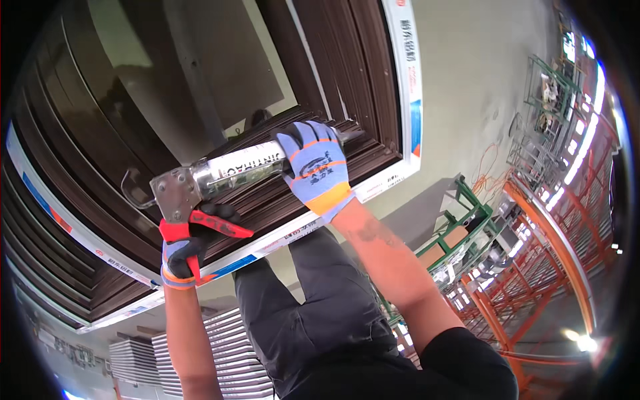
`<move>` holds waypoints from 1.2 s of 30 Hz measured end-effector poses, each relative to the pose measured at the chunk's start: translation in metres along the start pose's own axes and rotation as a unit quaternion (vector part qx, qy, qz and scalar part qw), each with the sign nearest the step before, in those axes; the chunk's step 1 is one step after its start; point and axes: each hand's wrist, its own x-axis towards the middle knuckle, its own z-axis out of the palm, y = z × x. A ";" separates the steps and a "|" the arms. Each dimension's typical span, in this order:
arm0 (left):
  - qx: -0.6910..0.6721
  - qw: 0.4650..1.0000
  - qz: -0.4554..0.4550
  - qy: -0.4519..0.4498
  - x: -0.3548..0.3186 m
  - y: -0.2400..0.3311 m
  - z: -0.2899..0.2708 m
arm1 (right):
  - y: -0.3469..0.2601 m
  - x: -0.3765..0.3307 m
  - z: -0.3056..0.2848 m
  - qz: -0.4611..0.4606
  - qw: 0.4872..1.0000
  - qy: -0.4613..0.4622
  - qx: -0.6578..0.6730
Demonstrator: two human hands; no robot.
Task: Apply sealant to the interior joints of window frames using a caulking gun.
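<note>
A caulking gun point(176, 191) with red handles lies slantwise across the inner corner of a dark brown window frame point(365, 60). My left hand point(179, 259), in a blue and orange glove with dark palm, is closed around the red grip and trigger. My right hand point(313, 163), gloved alike, wraps around the front of the white sealant cartridge point(243, 165) in the gun. The nozzle point(351, 135) pokes out past my right fingers, close to the frame's corner; whether its tip touches is unclear. Part of the cartridge is hidden under my right hand.
White printed protective tape point(407, 80) runs along the frame's outer edges. Another dark frame section point(40, 247) stands at the left. Stacked pale profiles point(227, 353) lie behind my legs. To the right are a green metal cart point(460, 230) and orange racking point(557, 233).
</note>
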 end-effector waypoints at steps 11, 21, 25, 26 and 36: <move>0.042 0.997 -0.063 -0.001 0.046 0.016 -0.007 | 0.010 0.005 0.004 0.106 0.993 -0.057 0.000; 0.067 0.994 -0.085 0.001 0.065 0.027 0.017 | 0.016 0.004 0.004 0.173 0.985 -0.012 0.021; 0.084 0.992 -0.091 -0.011 0.072 0.028 0.019 | 0.020 0.003 0.005 0.177 0.984 0.010 0.013; 0.086 0.992 -0.092 -0.012 0.071 0.029 0.019 | 0.020 0.003 0.005 0.179 0.984 0.010 0.012; 0.117 0.990 -0.072 -0.024 0.058 0.028 0.012 | 0.017 0.004 0.010 0.142 0.989 0.038 0.030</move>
